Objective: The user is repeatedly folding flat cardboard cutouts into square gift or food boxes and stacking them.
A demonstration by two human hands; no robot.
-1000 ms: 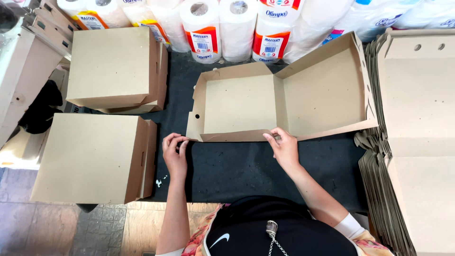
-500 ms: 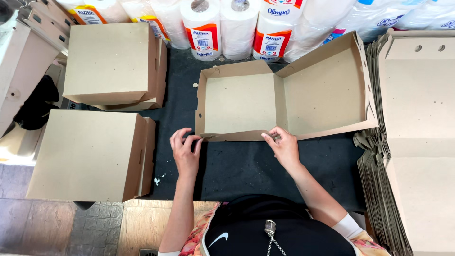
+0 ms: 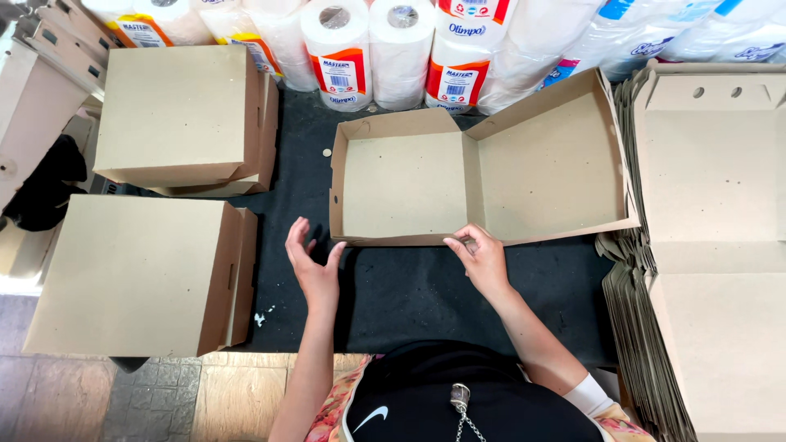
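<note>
An open brown cardboard box [image 3: 409, 184] with its lid laid back to the right lies on the dark mat [image 3: 426, 295] in front of me. My right hand [image 3: 481, 255] pinches the box's near wall around the middle fold. My left hand [image 3: 313, 263] hovers just left of the box's near left corner, fingers apart, holding nothing and just clear of the cardboard.
Two stacks of closed cardboard boxes stand at the left, one far [image 3: 184, 115], one near [image 3: 135, 274]. A pile of flat unfolded box blanks [image 3: 712, 245] fills the right side. Rolls of paper towel [image 3: 385, 45] line the back. Tiled floor shows below.
My left hand has drawn back a little from the box's near wall and opened. The right hand stays at the near wall by the fold.
</note>
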